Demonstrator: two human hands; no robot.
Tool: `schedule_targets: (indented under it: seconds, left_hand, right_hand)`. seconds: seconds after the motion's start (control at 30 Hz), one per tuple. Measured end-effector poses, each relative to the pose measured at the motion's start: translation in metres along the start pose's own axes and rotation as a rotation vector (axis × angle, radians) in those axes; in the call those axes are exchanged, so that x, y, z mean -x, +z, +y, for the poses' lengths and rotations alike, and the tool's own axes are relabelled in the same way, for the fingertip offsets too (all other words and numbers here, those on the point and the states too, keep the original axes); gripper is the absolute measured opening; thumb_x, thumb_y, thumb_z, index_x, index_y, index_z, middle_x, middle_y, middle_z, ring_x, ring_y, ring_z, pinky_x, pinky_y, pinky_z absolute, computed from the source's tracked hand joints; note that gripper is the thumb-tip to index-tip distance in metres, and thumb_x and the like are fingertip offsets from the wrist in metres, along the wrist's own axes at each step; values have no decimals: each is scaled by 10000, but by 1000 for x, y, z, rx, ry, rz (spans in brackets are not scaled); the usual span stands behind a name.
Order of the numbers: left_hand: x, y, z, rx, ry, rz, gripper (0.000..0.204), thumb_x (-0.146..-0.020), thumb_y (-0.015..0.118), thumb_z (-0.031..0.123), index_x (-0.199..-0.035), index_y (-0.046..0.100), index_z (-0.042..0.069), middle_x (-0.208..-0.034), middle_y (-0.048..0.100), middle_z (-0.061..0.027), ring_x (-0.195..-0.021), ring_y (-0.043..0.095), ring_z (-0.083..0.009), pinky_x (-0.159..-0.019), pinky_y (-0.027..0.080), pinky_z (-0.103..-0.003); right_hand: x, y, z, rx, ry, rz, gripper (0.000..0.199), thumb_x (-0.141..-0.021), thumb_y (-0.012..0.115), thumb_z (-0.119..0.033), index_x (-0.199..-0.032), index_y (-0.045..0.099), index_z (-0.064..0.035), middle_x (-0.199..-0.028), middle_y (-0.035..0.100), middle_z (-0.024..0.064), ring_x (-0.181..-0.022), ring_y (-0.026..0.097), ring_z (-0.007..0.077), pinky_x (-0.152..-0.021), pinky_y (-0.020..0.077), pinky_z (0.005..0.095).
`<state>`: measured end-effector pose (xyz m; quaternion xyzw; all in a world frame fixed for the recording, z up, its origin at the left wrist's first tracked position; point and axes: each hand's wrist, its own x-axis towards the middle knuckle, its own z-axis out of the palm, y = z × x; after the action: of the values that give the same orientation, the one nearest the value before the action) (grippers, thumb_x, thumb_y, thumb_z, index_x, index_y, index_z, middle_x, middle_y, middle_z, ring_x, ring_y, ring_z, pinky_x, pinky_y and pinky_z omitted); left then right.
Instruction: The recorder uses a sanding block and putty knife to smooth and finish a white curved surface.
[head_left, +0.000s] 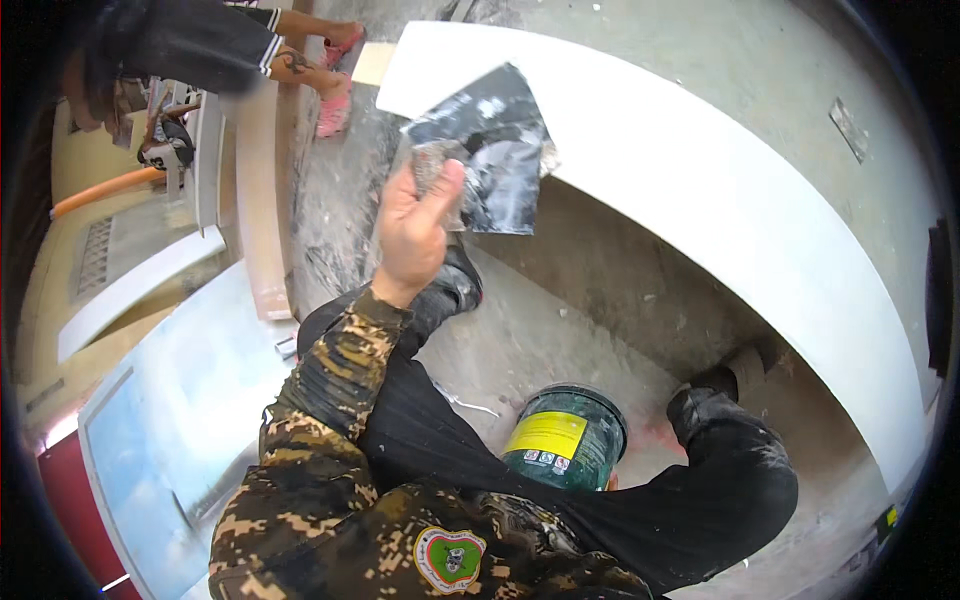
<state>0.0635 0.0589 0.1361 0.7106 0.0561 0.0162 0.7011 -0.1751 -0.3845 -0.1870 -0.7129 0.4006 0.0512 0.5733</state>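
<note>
Raised at the upper middle, my left hand [415,225] is closed on a flat, dark plate [490,150]. White smears and glossy reflections cover the plate. The thumb presses on a rough, grey-crusted part at its lower left corner; whether this is a handle I cannot tell. Behind the plate runs a long white panel [690,130], which looks curved in the wide picture; the plate overlaps its inner edge, and whether they touch is unclear. My right hand is out of view. Between my legs stands a dark green bucket [575,440] with a yellow label.
At the upper left a person in dark shorts [185,45] and pink sandals [335,105] stands nearby. A pale blue and white panel [190,400] lies at the left. A small flat piece [849,130] rests on the dusty floor [740,60] at the upper right.
</note>
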Motion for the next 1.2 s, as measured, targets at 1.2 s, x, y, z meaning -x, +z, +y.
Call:
schedule_targets:
  seconds: [1.2]
  left_hand:
    - [75,76,14,459,-296,-303,252,-1013,556,192,-1164,659,18,-1090,700,-19,-957,649,-115,-832,509,-278]
  right_hand:
    - [68,-234,-157,-325,-532,952,314,-1008,578,-134,-1288,575,9,-953,672,79,-895,648,200,-815,550,296]
